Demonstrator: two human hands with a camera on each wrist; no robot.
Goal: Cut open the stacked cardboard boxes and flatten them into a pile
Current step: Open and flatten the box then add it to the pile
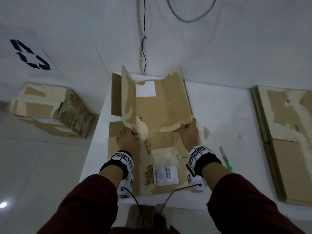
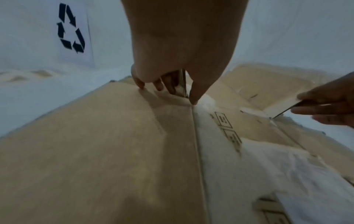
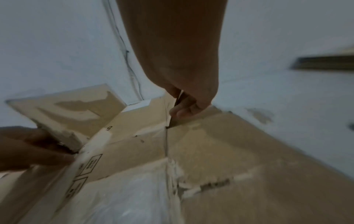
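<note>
— While the opened cardboard box (image 1: 157,115) lies spread on the white table (image 1: 219,115), where are its flaps?
— Two of them stand up, one at each side. The left flap (image 1: 128,98) is pinched at its near corner by the left hand (image 1: 128,139), thumb on one face and fingers on the other. The right hand (image 1: 189,134) grips the near corner of the right flap (image 1: 179,102) the same way.
— And around it?
— A green-handled cutter (image 1: 226,159) lies on the table just right of the right wrist. Flattened cardboard (image 1: 287,132) is piled at the far right, and uncut boxes (image 1: 50,110) sit stacked at the left (below a recycling sign (image 1: 30,54) on the wall).
</note>
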